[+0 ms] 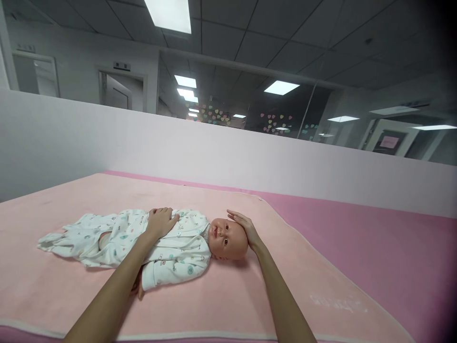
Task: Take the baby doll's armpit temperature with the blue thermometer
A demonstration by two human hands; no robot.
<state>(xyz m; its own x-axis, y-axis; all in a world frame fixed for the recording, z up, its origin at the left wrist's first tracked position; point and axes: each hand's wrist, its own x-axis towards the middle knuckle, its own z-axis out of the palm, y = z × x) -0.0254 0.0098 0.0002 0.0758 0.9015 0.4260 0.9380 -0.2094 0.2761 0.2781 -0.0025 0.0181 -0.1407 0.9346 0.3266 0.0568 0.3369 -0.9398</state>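
A baby doll (pixel 228 240) lies on its back across a pink mat (pixel 221 305), head to the right and legs to the left. It wears a white patterned romper (pixel 178 252), with a gap at one leg where a bit of the doll shows. My left hand (pixel 160 222) rests flat on the doll's belly, fingers stretched out over the cloth. Against the top of the doll's head lies my right hand (pixel 246 227), palm curved along it and fingers extended. One small doll hand (pixel 140 288) sticks out of the near sleeve, partly behind my left forearm.
Beneath the mat is a darker pink padded surface (pixel 357 238), bounded at the back by a low white wall (pixel 228 152). Above the wall is glass with small heart stickers (pixel 214 114). Doorways (pixel 123 90) and ceiling lights (pixel 171 14) show beyond.
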